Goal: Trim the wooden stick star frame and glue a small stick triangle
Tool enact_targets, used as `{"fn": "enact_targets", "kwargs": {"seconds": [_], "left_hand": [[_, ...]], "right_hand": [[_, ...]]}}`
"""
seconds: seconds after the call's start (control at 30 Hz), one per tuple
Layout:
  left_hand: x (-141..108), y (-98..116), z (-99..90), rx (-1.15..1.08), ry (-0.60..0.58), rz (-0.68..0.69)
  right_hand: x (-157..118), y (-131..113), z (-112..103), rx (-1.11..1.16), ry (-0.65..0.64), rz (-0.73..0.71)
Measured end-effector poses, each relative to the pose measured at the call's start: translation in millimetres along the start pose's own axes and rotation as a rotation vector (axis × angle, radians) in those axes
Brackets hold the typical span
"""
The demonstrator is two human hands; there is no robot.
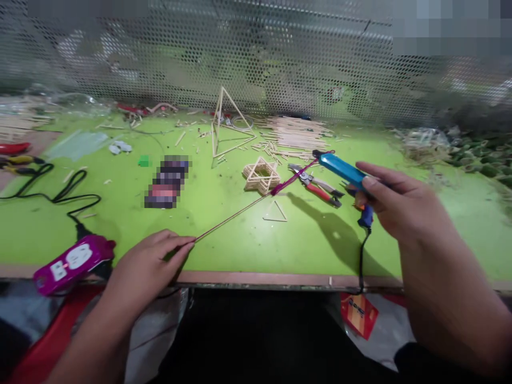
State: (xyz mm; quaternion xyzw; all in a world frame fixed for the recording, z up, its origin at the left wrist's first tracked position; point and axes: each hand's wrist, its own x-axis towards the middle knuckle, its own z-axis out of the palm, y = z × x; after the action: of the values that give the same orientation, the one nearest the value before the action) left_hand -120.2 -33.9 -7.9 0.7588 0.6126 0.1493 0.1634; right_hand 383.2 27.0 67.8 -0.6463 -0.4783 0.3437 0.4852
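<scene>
My left hand (158,258) pinches the near end of a thin reddish strand (232,217) between thumb and fingertips. It runs straight up and right to a magenta stretch of cord (294,178), which reaches the dark tip of a blue corded tool that looks like a hot glue gun (342,169). Whether strand and cord are one piece is unclear. Raised above the table, my right hand (394,197) is closed around the tool. Below the cord lie red-handled pliers (320,189). A star-shaped stack of wooden sticks (262,176) stands beside it, with a small stick triangle (276,212) in front.
A stick pyramid frame (234,144) and a pile of sticks (298,132) are farther back, before a perforated metal screen (248,58). A magenta power strip (74,264) with a black cable sits at the left front edge. A pixelated object (166,181) lies left of centre.
</scene>
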Motion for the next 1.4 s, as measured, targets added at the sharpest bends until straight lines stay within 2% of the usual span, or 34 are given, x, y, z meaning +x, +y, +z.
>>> {"fn": "enact_targets", "kwargs": {"seconds": [0.1, 0.17, 0.3, 0.4, 0.47, 0.53, 0.63, 0.73, 0.8, 0.87, 0.93, 1.03, 1.13, 1.23, 1.4], "left_hand": [[-4.6, -2.6, -2.1, 0.057, 0.027, 0.036], [-5.9, -0.5, -2.6, 0.105, 0.031, 0.043], [-6.0, 6.5, -3.4, 0.156, 0.005, 0.029], [-7.4, 8.5, -9.0, 0.167, 0.047, 0.012], [-10.5, 10.0, -15.2, 0.187, 0.114, -0.005], [-14.8, 16.8, -19.3, 0.193, 0.178, -0.020], [-18.9, 45.6, -12.6, 0.140, 0.183, 0.031], [-12.6, 89.5, 10.9, 0.071, -0.028, 0.223], [-1.1, 115.0, 29.1, 0.081, -0.093, 0.312], [14.7, 130.5, 43.9, 0.138, -0.125, 0.326], [31.8, 135.9, 53.9, 0.186, -0.173, 0.325], [52.9, 132.7, 61.6, 0.200, -0.210, 0.294], [62.3, 128.3, 63.5, 0.212, -0.209, 0.298], [58.5, 127.6, 61.2, 0.232, -0.184, 0.321], [36.1, 124.5, 57.3, 0.271, -0.195, 0.386]], "right_hand": [[-31.9, 11.2, 18.6, 0.411, -0.050, 0.216], [-49.5, 19.0, 30.1, 0.526, -0.092, 0.323], [-77.9, 28.5, 46.0, 0.493, -0.273, 0.447], [-90.2, 30.4, 50.7, 0.442, -0.436, 0.489], [-93.6, 33.5, 51.2, 0.418, -0.459, 0.439], [-94.4, 39.3, 50.9, 0.361, -0.405, 0.353], [-94.1, 50.0, 52.0, 0.236, -0.292, 0.257], [-94.0, 56.0, 56.9, 0.111, -0.219, 0.204], [-94.2, 56.2, 61.3, 0.025, -0.193, 0.172], [-94.3, 55.2, 65.4, -0.048, -0.191, 0.145], [-94.2, 55.1, 68.2, -0.093, -0.205, 0.125], [-93.4, 59.2, 69.6, -0.124, -0.227, 0.102], [-92.7, 66.2, 69.5, -0.197, -0.255, 0.061], [-93.3, 71.6, 69.4, -0.282, -0.256, 0.016], [-97.4, 71.1, 70.6, -0.299, -0.233, -0.007]]}}
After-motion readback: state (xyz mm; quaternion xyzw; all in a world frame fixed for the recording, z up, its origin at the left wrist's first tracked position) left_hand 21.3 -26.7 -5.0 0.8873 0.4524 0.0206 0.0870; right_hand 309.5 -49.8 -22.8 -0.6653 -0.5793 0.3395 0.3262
